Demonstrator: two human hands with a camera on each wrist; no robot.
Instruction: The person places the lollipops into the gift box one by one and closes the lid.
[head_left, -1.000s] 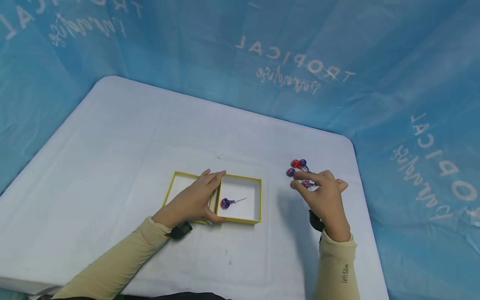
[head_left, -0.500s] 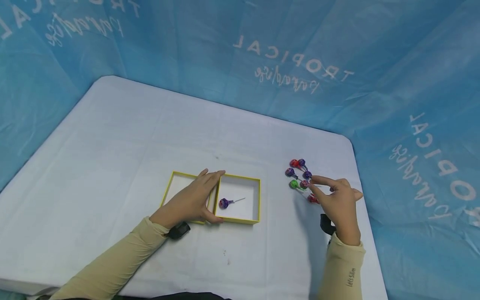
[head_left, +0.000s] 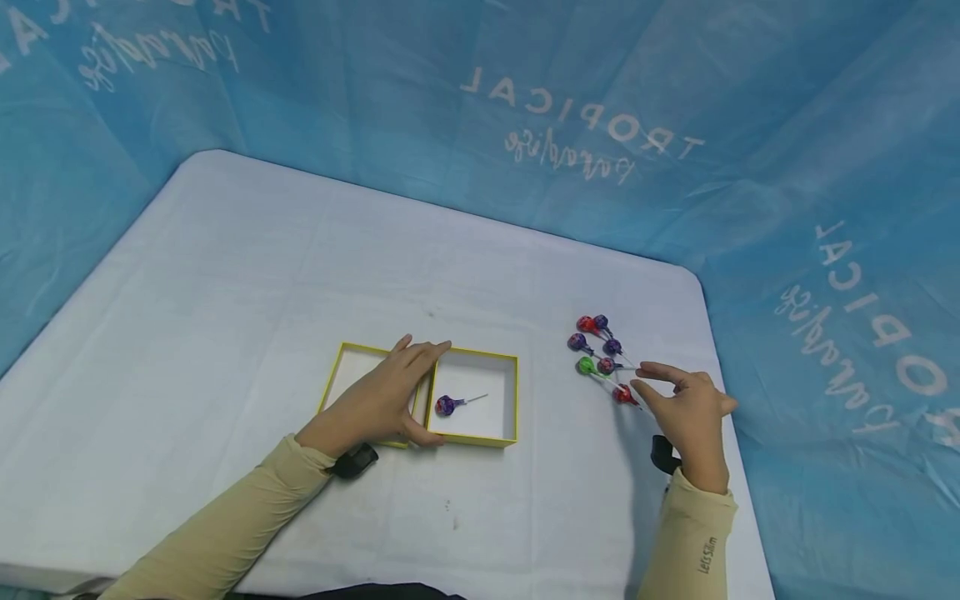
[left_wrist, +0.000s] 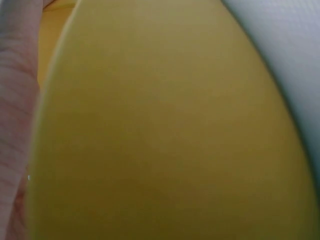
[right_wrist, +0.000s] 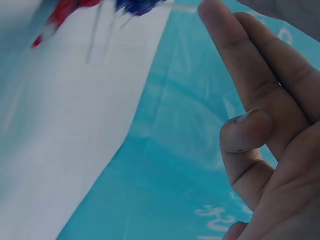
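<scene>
My left hand [head_left: 382, 396] spans a yellow-edged white box [head_left: 513, 400] along its left side, fingers at the far edge and thumb at the near edge. The box's yellow wall [left_wrist: 170, 130] fills the left wrist view. Inside it lies one purple-wrapped lollipop [head_left: 446, 406]. Beneath my left hand and forearm is a similar yellow-edged tray [head_left: 339, 371], partly hidden. My right hand [head_left: 686, 410] is beside the loose lollipops, thumb and index finger apart. Its fingertips are right at the stick end of a purple lollipop [head_left: 607, 365], whose stick also shows in the right wrist view.
Around that lollipop lie a green lollipop [head_left: 586, 365], a red lollipop [head_left: 622, 394] and several more red and purple ones. A white cloth covers the table [head_left: 300, 250]. Blue printed sheeting [head_left: 420, 100] hangs behind it and at both sides.
My right hand has moved right and slightly nearer, off the lollipop heads toward their sticks, uncovering the green and red lollipops. My left hand stays on the box.
</scene>
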